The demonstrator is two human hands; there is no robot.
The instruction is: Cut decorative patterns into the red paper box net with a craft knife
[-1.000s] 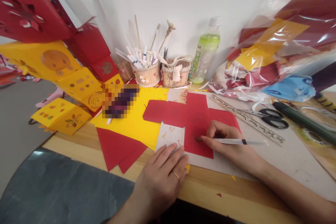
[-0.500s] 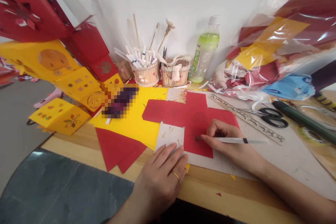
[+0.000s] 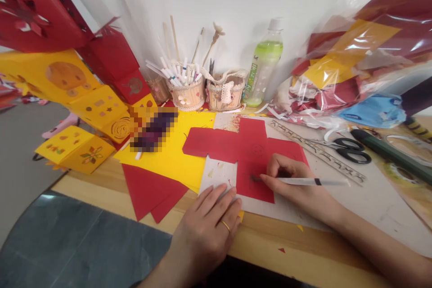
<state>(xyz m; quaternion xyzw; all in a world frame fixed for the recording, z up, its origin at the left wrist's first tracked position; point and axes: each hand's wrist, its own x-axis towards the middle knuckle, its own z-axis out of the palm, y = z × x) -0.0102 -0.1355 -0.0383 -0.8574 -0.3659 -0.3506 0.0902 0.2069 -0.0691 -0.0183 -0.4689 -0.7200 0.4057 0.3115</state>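
In the head view, a red paper box cutout, shaped like a cross, lies flat on a pale cutting board. Faint dark drawn marks show on its middle and lower panels. My right hand is closed around a white pen, whose tip is at the dark mark on the lower panel. My left hand lies flat with fingers stretched out on the board, beside the lower left edge of the cutout. A gold ring is on one of its fingers.
Right of the cutout lie a ruler and black-handled scissors. Behind stand a marker basket, a lace-trimmed basket and a green drink bottle. Yellow paper boxes, yellow sheets and red sheets are at left.
The pen's back end has shifted very slightly to the right, while its tip stays about the same mark. My left hand and the cutout have not visibly moved.
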